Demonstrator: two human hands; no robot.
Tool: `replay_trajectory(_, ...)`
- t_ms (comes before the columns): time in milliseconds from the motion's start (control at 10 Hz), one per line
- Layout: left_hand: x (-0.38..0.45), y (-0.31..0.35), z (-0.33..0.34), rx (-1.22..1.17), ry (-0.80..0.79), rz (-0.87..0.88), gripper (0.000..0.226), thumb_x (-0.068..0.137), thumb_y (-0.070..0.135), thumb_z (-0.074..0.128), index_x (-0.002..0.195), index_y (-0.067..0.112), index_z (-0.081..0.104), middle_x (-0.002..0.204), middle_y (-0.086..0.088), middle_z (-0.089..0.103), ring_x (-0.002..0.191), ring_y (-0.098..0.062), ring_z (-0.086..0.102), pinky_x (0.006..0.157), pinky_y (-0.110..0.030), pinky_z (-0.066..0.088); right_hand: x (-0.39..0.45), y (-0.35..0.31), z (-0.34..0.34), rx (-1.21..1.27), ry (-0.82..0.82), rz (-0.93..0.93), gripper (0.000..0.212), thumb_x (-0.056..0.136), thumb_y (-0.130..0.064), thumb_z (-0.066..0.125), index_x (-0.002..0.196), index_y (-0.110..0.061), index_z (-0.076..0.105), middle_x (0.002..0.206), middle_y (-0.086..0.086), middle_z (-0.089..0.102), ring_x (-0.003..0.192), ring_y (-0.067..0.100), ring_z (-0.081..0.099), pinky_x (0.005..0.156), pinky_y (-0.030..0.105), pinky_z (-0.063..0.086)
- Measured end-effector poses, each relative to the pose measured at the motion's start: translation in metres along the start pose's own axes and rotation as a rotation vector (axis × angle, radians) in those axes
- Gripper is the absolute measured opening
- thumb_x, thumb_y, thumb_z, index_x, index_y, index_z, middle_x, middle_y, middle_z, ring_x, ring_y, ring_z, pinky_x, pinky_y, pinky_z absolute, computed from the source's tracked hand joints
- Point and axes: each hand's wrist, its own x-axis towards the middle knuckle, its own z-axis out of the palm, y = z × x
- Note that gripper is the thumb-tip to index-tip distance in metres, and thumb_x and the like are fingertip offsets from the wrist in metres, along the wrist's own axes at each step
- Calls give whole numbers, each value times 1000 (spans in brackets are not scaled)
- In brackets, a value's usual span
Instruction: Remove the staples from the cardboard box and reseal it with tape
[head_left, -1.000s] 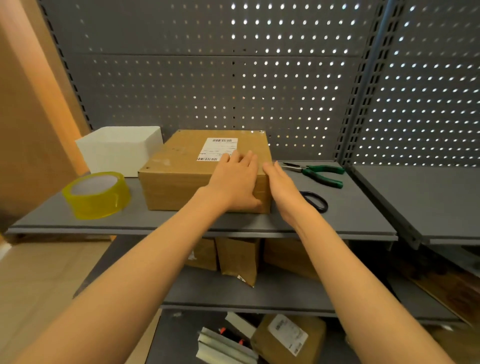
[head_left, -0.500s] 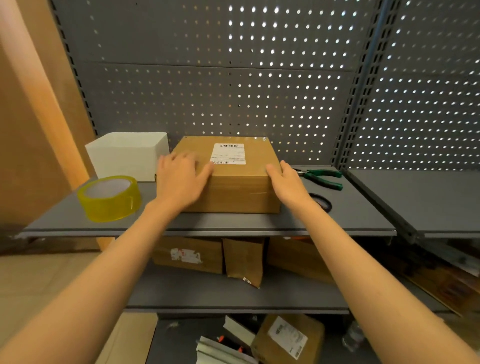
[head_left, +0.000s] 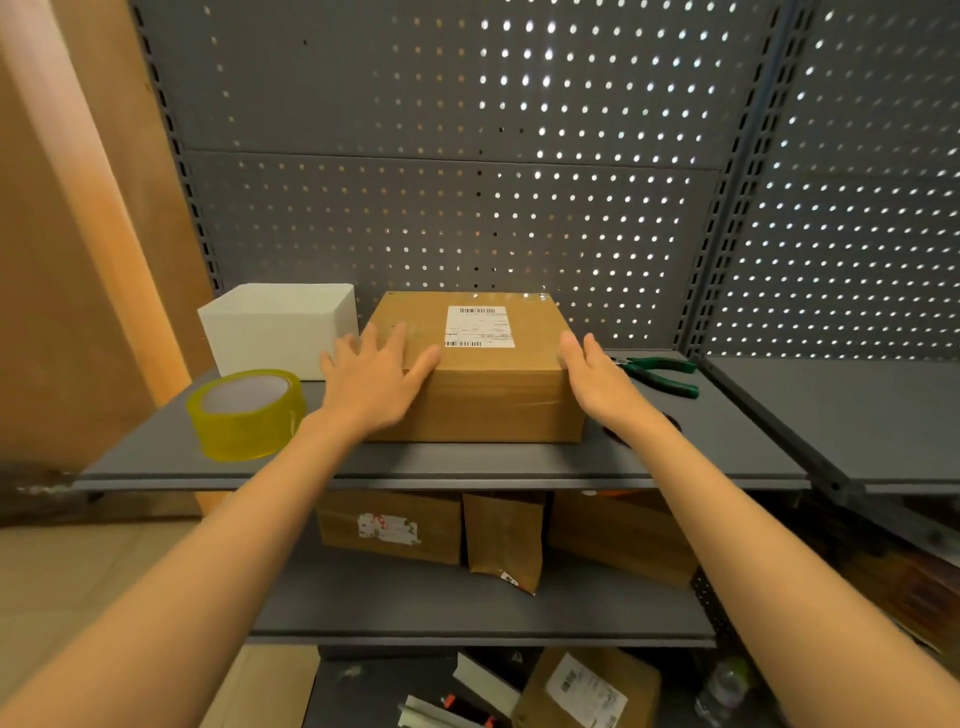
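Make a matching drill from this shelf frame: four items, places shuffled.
Items:
1. tape roll
2. pliers
3. white box
4. cardboard box

Places:
A. between the two hands
B. shelf front, far left
C. right of the right hand
D. behind the tape, beyond the left hand

Pairs: 1-B, 2-C, 3-D, 4-A

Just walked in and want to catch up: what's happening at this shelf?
A person has both hands on a cardboard box with a shipping label, which sits on the grey shelf. The left hand lies flat with spread fingers on its left top edge, and the right hand is open against its right side. The yellow tape roll at the left and the green-handled pliers at the right lie untouched, so no staples are being pulled yet.
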Motion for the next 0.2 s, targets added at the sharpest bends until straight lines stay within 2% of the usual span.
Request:
replay_trajectory(100, -4, 3, -25, -44, 220, 88, 57, 93, 51, 37, 139, 17, 39, 144, -14, 40, 132, -37, 31, 107, -48, 24, -6, -9, -15, -69, 98, -125, 67, 98, -48, 24, 149, -9, 6, 157, 5, 11, 144, 21, 12, 115, 36, 14)
replay_trajectory(200, -3, 10, -58, 30, 384, 193, 44, 91, 41, 48, 126, 14, 54, 124, -12, 59, 114, -35, 49, 92, -42, 38, -12, -27, -28, -152, 220, -256, 57, 100, -41, 29, 147, -10, 22, 152, 5, 27, 139, 21, 26, 110, 36, 25)
